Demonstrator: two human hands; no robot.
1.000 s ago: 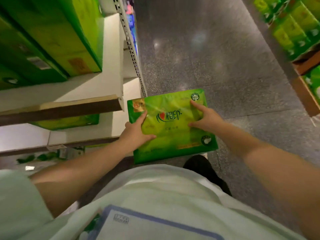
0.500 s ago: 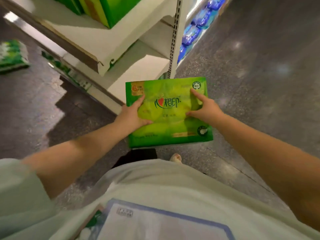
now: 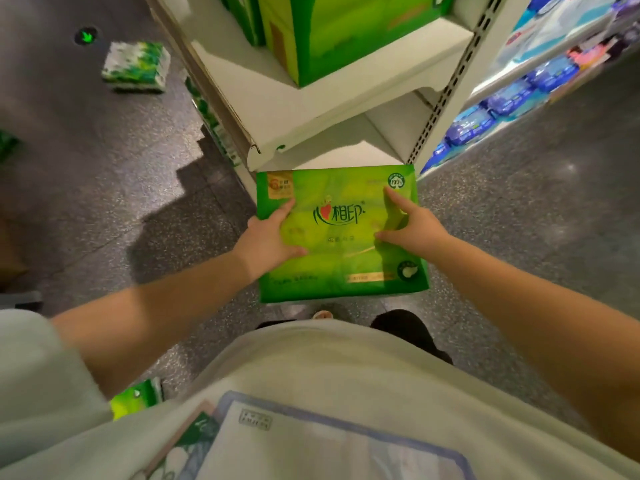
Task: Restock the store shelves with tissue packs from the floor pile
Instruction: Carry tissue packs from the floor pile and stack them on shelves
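- The tissue pack sits at frame centre, held off the floor between both hands, its printed face up toward the camera.
- The left hand grips the pack's left edge, thumb over the top face, the other fingers hidden below.
- The right hand grips the right side, forefinger stretched along the top face, thumb lying across it.
- The pack's long axis runs left to right across the frame. The white shelf lies straight above it in the frame, its lower board just beyond the far edge.
- Both hands are about equally near the shelf, so the coming move looks like a straight push up-frame.
- The pack is a soft, flat rectangle in glossy green film that dimples under the fingers.
- The shelf is matte white board, with a perforated upright at right.
- Another pack lies on the speckled dark floor, upper left.
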